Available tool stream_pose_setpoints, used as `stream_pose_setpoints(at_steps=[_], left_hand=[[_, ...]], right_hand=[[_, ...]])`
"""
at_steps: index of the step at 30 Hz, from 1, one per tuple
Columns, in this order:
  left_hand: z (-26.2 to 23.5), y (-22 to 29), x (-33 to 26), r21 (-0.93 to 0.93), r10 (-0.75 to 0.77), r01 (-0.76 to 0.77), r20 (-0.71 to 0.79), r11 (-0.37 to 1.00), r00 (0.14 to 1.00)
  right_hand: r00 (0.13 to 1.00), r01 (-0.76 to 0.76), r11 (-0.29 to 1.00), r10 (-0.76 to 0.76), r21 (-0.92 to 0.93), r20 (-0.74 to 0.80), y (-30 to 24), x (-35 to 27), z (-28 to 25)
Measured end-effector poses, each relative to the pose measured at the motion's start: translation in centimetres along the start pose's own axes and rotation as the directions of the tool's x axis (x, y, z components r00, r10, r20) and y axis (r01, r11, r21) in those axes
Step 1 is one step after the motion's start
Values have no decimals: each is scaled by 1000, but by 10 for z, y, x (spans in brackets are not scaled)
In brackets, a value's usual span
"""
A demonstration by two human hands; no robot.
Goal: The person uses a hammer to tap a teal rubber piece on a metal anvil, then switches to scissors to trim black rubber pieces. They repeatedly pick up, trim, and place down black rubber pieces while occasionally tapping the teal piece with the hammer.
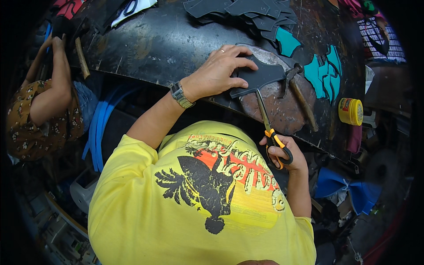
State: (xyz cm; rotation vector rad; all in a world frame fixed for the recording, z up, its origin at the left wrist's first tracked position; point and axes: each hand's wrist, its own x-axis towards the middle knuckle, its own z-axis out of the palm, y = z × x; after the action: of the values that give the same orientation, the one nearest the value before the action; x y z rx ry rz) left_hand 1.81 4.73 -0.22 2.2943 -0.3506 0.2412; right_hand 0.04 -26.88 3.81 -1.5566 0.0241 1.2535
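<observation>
The left hand (221,70), a metal watch (181,95) on its wrist, has its grip on the left end of a dark grey cut piece (265,75), thumb and fingers spread over the upper face. That piece is over the far left part of a round, worn slab (274,112) on the black surface (145,53); whether it lies flat there is hard to tell. The right hand (287,154), at the near side, has its grip clenched around the orange and black handles of scissors (269,128), whose tips reach the piece's near edge; whether they touch it I cannot tell. A wooden-handled hammer (304,104) rests on the slab's right side. Farther right lie several teal pieces (312,75) and a yellow jar (350,111), while overlapping dark pieces (247,9) are heaped at the far side. To the left, another person (44,119) in a brown patterned top is beside the surface, near a wooden handle (82,58).
</observation>
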Motion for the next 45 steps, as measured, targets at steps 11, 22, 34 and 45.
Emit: stream_pose_setpoints(at_steps=[11, 22, 34, 45], left_hand=[[-5, 6, 2, 33, -25, 23, 49, 999, 998], [-14, 12, 23, 76, -178, 169, 135, 983, 975], [-48, -18, 0, -406, -398, 352, -33, 844, 917], [-4, 33, -14, 32, 230, -229, -46, 973, 972]], right_hand=[[1000, -13, 1000, 13, -26, -13, -1, 1, 2], [997, 21, 995, -28, -99, -67, 4, 1, 4], [835, -33, 547, -445, -836, -324, -24, -25, 7], [770, 8, 378, -593, -926, -235, -63, 1, -17]])
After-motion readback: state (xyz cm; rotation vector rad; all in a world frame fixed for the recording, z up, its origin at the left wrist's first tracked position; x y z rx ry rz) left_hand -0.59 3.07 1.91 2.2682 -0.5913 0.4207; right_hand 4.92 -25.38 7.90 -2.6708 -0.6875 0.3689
